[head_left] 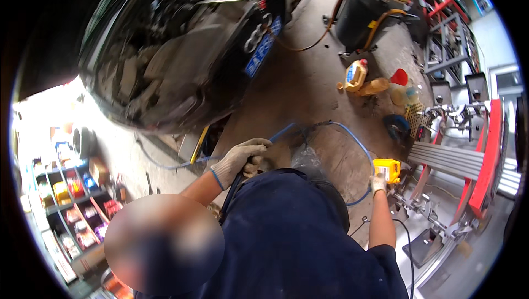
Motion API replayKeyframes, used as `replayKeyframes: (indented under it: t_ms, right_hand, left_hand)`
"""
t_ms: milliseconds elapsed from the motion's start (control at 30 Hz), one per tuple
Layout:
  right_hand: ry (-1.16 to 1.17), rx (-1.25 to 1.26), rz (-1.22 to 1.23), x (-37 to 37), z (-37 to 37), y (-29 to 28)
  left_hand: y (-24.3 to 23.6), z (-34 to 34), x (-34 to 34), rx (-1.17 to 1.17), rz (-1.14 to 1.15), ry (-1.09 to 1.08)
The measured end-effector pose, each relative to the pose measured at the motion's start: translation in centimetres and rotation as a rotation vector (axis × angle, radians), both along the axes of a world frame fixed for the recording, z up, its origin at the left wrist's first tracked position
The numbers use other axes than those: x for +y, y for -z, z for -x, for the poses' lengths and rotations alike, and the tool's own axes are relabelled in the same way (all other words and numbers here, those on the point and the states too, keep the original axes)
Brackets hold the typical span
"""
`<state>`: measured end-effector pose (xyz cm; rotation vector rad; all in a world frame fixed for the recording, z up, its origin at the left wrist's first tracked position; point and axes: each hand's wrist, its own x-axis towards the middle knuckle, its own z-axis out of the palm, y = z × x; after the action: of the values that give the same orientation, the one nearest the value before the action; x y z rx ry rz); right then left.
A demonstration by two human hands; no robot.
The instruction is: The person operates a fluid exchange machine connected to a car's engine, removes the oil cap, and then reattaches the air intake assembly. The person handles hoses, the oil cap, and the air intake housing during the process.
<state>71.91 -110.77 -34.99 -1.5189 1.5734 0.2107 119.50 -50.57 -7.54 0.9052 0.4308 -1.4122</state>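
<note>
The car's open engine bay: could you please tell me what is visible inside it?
Inside the car, dark covers show, with a thin pale rod near the front edge; smaller parts are too blurred to name. Whatever lies beneath the covers is hidden.

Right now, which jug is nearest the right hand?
The yellow jug, touching the right hand; the gold jug is farther off, on the floor.

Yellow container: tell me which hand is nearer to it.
Right. The right hand grasps the yellow container at its lower-left corner in the picture; the left hand is well off to its left, beside the blue hose.
</note>
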Motion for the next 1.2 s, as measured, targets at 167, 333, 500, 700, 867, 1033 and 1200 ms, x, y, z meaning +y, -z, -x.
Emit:
replayKeyframes:
  t_ms: [167,333,500,700,867,1033,1200]
  right_hand:
    - [-0.247,0.267,0.141,17.0,-16.6,3.3]
    - [-0.597,-0.456,0.335,17.9,-35.8,-20.1]
    - [-0.893,-0.916,0.645,19.1,-47.8,-33.9]
    - [-0.702,-1.22,0.513,15.1,-57.1,-32.0]
    - [0.07,-1.251,0.011,9.0,-68.0,-32.3]
    - [0.463,-1.252,-0.14,3.0,-79.0,-34.3]
    - [0.358,-1.291,0.054,0.4,-87.7,-37.8]
  left_hand:
    - [-3.1,-9.0,-11.9,-0.182,-0.274,0.187]
    - [2.3,-15.2,-25.3,0.073,-0.251,0.08]
    - [8.9,-21.5,-34.6,0.136,-0.22,0.109]
    - [6.6,-26.7,-42.6,0.084,-0.247,0.452]
    - [6.5,-31.9,-42.9,-0.188,-0.096,0.887]
    - [0.6,-43.0,-44.7,-1.056,0.122,1.185]
    - [-8.7,-53.0,-49.3,-0.848,0.432,0.852]
